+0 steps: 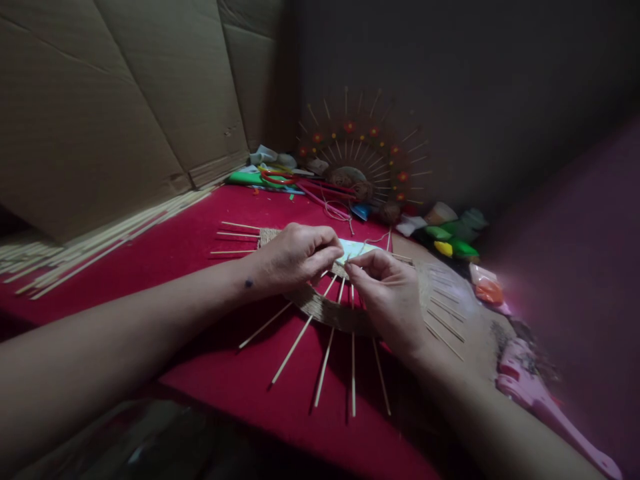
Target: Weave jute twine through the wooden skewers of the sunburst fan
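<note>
A half-round piece of thin sticks with a woven twine band (327, 312) lies on the red cloth (200, 360), its sticks pointing outward. My left hand (300, 257) is closed at the inner edge of the piece, beside a light blue patterned part (357, 249). Just right of it my right hand (393, 293) pinches with thumb and forefinger; what lies between the fingertips is too small to make out. A loose strand of twine (376, 238) runs behind the right hand.
Loose sticks (100, 247) lie at the left by a cardboard panel (100, 100). Behind stand red-handled scissors (277, 177) among supplies and a flowered stick fan (373, 133). A pink glue gun (540, 393) is at the right, near a brown board (480, 333).
</note>
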Demonstrator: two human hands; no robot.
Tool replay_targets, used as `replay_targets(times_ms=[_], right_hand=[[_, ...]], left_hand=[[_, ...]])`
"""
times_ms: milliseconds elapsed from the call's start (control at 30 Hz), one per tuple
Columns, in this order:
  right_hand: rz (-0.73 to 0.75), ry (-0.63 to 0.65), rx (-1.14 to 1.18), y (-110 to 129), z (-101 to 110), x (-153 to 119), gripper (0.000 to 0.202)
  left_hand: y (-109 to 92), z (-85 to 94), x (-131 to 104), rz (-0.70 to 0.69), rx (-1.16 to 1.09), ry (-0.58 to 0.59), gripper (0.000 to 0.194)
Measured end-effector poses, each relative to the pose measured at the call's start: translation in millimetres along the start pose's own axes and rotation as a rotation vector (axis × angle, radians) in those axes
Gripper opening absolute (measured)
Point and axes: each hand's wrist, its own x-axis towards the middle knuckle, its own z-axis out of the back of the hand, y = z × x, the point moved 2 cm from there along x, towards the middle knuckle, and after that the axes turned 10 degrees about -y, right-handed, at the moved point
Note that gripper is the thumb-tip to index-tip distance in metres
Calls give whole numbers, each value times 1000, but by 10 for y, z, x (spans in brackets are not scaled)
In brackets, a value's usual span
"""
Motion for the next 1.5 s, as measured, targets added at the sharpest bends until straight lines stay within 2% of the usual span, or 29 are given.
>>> replay_targets(times_ms=[133,233,500,633,733,867,1000,1167,1300,1500], right_hand=[[-15,-5,0,5,5,10,10],[-18,-1,-6,14,1,10,9],[-38,15,-43,4,-22,-2,13],[-53,44,-53,14,-26,-11,12],[-65,59,-59,25,-19,-18,11],[-88,65,-43,34,-8,-11,10],[-108,56,-26,41,0,6,13],[-91,58,-57,35,-10,11,15],[-74,61,-75,15,-22,14,13],[-86,108,-93,-20,-29,-3,11]], left_hand=[[9,-7,-7,1,-93,3,11],[-1,-7,-10,-55,-82,-9,12],[12,-35,-66,-452,213,-105,10],[20,-50,-85,-559,317,-138,8],[25,-32,-69,-537,300,-139,5],[34,24,-28,-406,221,-148,8],[38,39,-9,-300,144,-78,13],[38,15,-34,-403,182,-32,17],[55,-23,-64,-485,305,5,19],[60,-80,-96,-563,448,-13,19]])
